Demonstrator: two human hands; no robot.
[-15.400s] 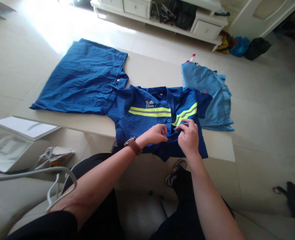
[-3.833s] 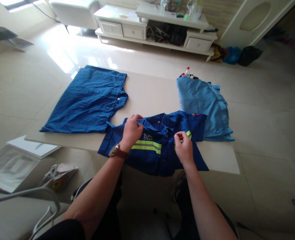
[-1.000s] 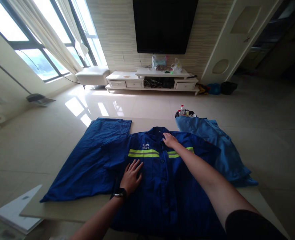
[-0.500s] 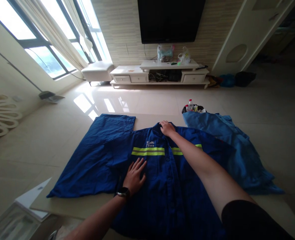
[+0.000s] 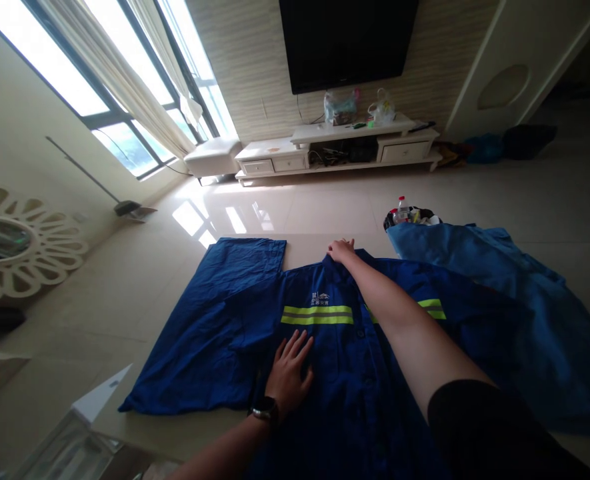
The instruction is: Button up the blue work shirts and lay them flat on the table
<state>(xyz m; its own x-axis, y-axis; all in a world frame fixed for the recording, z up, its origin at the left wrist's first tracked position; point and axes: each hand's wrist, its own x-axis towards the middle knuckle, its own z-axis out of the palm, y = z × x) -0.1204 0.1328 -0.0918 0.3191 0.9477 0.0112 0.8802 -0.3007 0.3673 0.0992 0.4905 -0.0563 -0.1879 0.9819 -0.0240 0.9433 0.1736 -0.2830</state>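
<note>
A dark blue work shirt (image 5: pixel 335 360) with yellow reflective stripes lies spread front up on the low table (image 5: pixel 199 433). My left hand (image 5: pixel 289 373), a watch on its wrist, rests flat on the shirt's front with fingers spread. My right hand (image 5: pixel 341 251) reaches far across to the collar, its fingers curled over the collar's edge. To the left, partly under the shirt's sleeve, lies a second dark blue garment (image 5: pixel 219 320). A lighter blue garment (image 5: pixel 499 293) lies at the right.
A dark bag holding a bottle (image 5: pixel 409 217) sits past the table's far edge. A white TV cabinet (image 5: pixel 335 150) stands under a wall television. White papers and a box (image 5: pixel 85 427) lie low at the left. Tiled floor surrounds the table.
The shirt went from being handled at the table's near edge to lying spread out flat. In the last second my right hand slid up from the chest to the collar; my view swung right.
</note>
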